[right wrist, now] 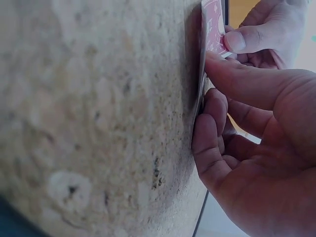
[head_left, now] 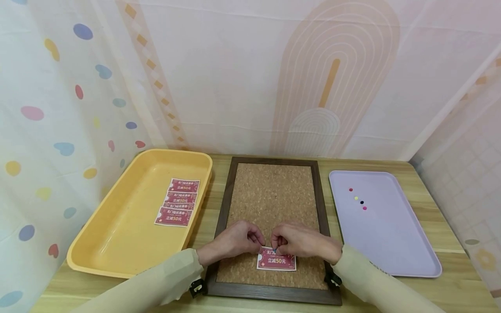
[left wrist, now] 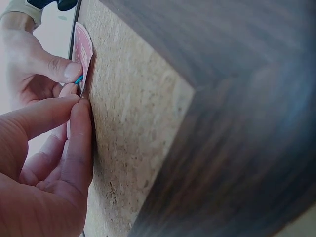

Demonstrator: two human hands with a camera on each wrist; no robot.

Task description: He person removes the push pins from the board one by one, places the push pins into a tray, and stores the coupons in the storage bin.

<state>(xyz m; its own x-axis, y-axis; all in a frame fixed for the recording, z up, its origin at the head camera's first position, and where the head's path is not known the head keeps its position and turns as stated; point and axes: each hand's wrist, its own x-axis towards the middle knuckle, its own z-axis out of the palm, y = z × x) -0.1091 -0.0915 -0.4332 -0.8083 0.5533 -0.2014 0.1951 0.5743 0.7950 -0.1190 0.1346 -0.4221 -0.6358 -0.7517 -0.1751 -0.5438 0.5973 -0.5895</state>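
A red paper coupon with white and yellow print lies over the lower part of a framed corkboard. At its top left corner, my left hand pinches the paper between thumb and index finger. My right hand holds a small teal push pin against the coupon's upper edge; its tip is hidden by fingers. In the left wrist view the coupon bows away from the cork. The right wrist view shows my right fingers touching the coupon's edge, low over the cork.
To the left stands a deep yellow tray with several overlapping red coupons along its right side. A shallow lilac tray on the right bears several small coloured pins. The board's dark wooden frame borders the cork.
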